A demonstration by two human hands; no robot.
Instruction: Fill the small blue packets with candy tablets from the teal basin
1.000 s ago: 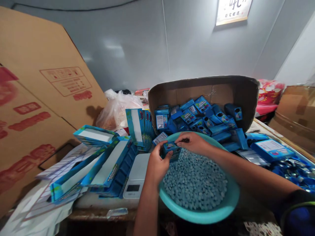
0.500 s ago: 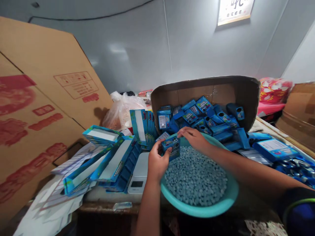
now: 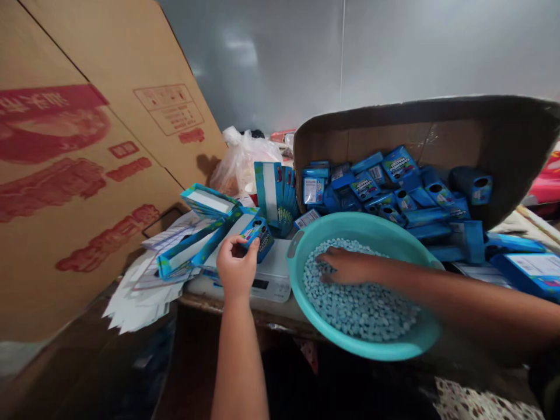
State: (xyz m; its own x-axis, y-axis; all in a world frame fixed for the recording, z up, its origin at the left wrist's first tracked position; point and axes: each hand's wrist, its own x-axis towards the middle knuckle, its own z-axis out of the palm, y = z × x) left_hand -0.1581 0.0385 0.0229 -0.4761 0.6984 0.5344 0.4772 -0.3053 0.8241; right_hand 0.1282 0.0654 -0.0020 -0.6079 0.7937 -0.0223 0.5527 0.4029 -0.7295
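My left hand (image 3: pixel 238 262) is closed around a small blue printed candy box (image 3: pixel 261 238). The box is at the white scale (image 3: pixel 280 256); I cannot tell whether it rests on the pan. Inside a teal plastic basin (image 3: pixel 371 350), my right hand (image 3: pixel 343 265) reaches into a heap of small pale blue candies (image 3: pixel 367 315). Its fingers are apart, with their tips among the candies and partly hidden. The scale's dark display shows just right of my left wrist.
A tipped carton (image 3: pixel 385 122) full of blue boxes (image 3: pixel 365 185) stands behind the basin. Long blue display trays (image 3: pixel 179 251) and loose papers (image 3: pixel 140 291) lie at the left, beside a large cardboard box (image 3: pixel 109 157). A plastic bag (image 3: pixel 251 154) sits behind them.
My left hand has carried the small box left from over the basin to the scale. My right hand has gone from beside the box down into the candies. The view has turned downward and left.
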